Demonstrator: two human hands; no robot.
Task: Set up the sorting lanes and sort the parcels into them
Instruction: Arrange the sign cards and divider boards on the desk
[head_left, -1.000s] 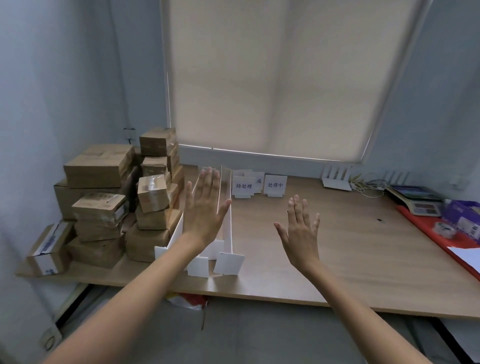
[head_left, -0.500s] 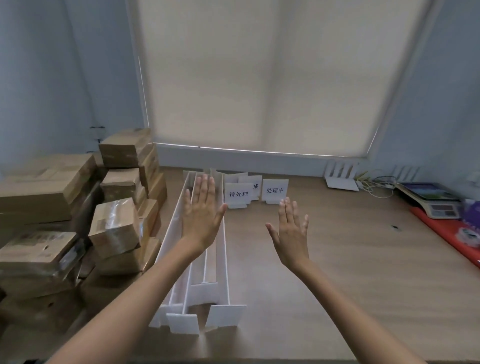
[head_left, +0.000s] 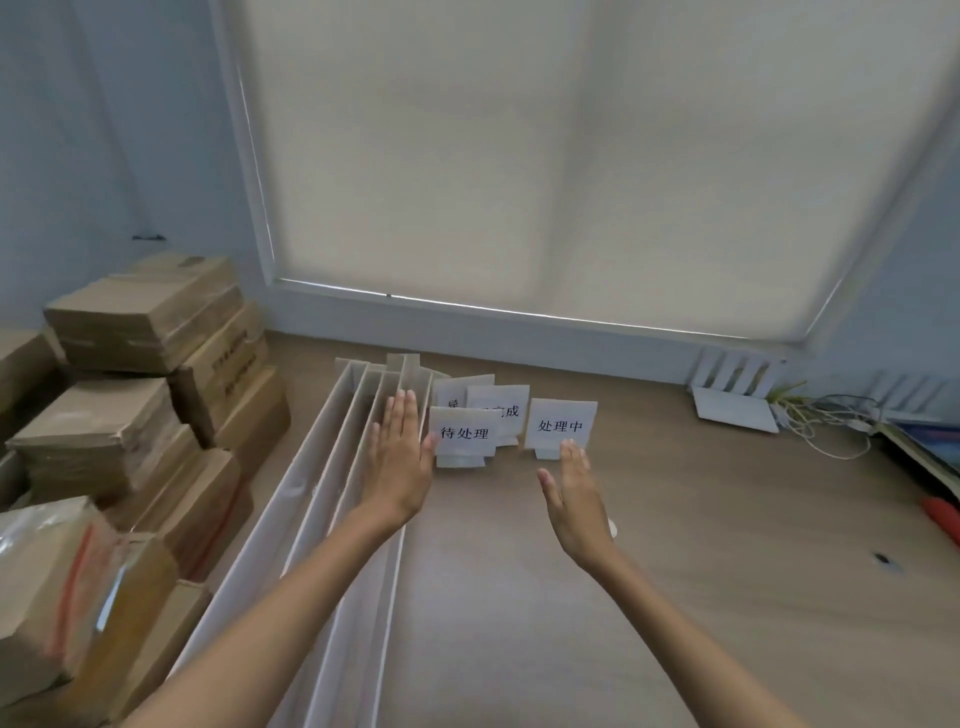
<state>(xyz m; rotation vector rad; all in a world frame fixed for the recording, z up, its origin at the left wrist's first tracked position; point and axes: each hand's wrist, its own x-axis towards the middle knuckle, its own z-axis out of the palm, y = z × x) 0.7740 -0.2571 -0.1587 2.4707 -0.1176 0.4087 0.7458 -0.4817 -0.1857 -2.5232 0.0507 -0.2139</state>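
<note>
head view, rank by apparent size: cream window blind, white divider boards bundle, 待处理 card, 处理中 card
1. Cream fabric roller window blind
2. Bundle of long white divider boards
3. White paper 待处理 card and white paper 处理中 card: look alike, unranked.

Both hands were held out flat over a wooden table (head_left: 701, 597), fingers straight and holding nothing. The left hand (head_left: 397, 462) was above the right edge of a bundle of long white dividers (head_left: 317, 525) standing on edge and running from near to far; contact could not be judged. The right hand (head_left: 574, 499) was over bare wood, its fingertips just near a standing label card (head_left: 560, 426). Further cards (head_left: 464, 432) stood clustered between that card and the dividers. Brown parcels (head_left: 140, 364) were stacked at the left. A white router (head_left: 735, 400) sat far right below the closed blind (head_left: 571, 156).
</note>
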